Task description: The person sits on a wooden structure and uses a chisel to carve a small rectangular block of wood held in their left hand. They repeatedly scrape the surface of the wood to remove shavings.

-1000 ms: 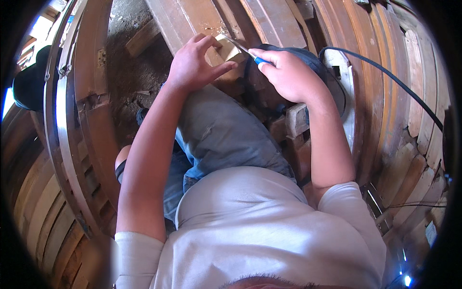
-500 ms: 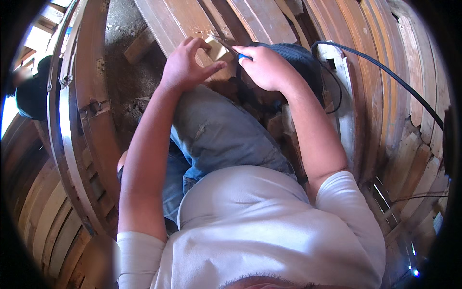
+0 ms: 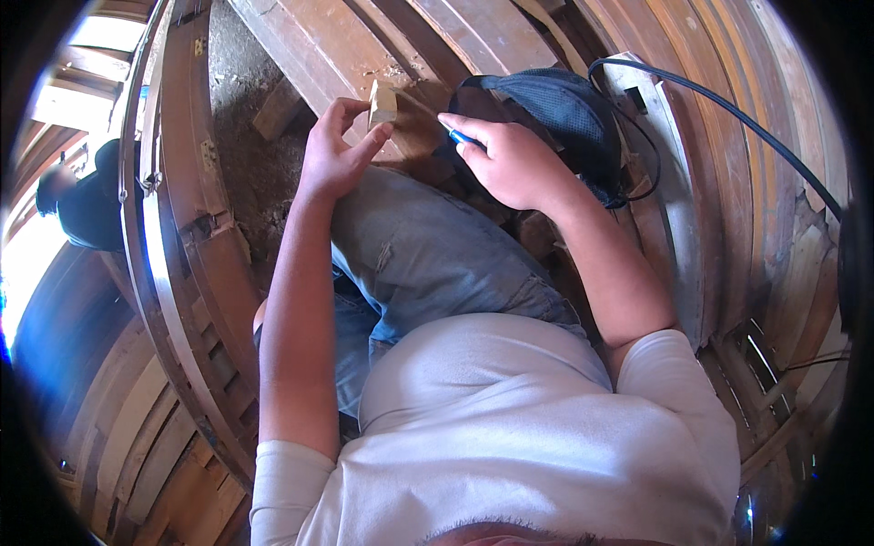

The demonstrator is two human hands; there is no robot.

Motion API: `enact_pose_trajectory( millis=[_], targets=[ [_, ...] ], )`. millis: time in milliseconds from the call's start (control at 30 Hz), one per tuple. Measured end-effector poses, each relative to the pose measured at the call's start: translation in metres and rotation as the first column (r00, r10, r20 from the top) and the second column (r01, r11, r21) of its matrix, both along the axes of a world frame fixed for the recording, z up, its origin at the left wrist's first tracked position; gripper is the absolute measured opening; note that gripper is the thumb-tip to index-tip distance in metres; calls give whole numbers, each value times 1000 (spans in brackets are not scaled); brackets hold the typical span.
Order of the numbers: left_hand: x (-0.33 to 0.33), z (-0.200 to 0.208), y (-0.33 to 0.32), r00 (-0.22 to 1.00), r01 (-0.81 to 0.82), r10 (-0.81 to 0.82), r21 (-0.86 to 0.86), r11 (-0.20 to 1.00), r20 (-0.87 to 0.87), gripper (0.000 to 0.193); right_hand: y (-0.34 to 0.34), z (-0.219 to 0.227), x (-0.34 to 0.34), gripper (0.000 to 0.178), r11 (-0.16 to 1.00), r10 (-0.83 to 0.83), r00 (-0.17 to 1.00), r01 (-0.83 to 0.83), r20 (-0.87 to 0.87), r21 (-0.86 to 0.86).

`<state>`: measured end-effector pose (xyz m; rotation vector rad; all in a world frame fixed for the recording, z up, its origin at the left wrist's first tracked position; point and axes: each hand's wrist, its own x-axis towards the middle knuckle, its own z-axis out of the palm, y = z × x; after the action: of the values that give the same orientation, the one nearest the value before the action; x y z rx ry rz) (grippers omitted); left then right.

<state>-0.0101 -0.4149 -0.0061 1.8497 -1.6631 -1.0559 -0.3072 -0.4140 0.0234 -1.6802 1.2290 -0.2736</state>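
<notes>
My left hand [image 3: 337, 156] pinches a small pale wooden block [image 3: 383, 104] between its thumb and fingers, standing it on edge above a brown wooden board [image 3: 319, 50]. In my right hand [image 3: 512, 166] is a thin, slim-bladed tool with a blue handle [image 3: 461, 136]. The fingers wrap round the handle, and the blade points left towards the block. Whether the blade's tip touches the block I cannot tell. Small wood shavings [image 3: 393, 73] lie on the board just beyond the block.
A dark mesh-fabric cap or bag [image 3: 560, 105] lies to the right of my right hand. Beside it a black cable [image 3: 719, 118] arcs across the boards. A loose wood offcut [image 3: 276, 109] rests on the dirt floor at left. A person in dark clothing [image 3: 91, 205] is at the far left.
The block has been tipped up and now sits between my left thumb and fingers. My right hand and the tool have moved slightly back from it. The whole view has shifted a little.
</notes>
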Motion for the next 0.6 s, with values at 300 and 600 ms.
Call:
enact_pose_trajectory(
  millis=[300,600],
  targets=[
    [-6,-1,-2,1000,9,-10,-86,996,-15,70,-19,66,2,47,992,120,971,-111,-208,55],
    [-42,11,-8,947,111,-55,-163,980,317,68,-28,57,-14,45,992,112,968,-123,-225,-35]
  ],
)
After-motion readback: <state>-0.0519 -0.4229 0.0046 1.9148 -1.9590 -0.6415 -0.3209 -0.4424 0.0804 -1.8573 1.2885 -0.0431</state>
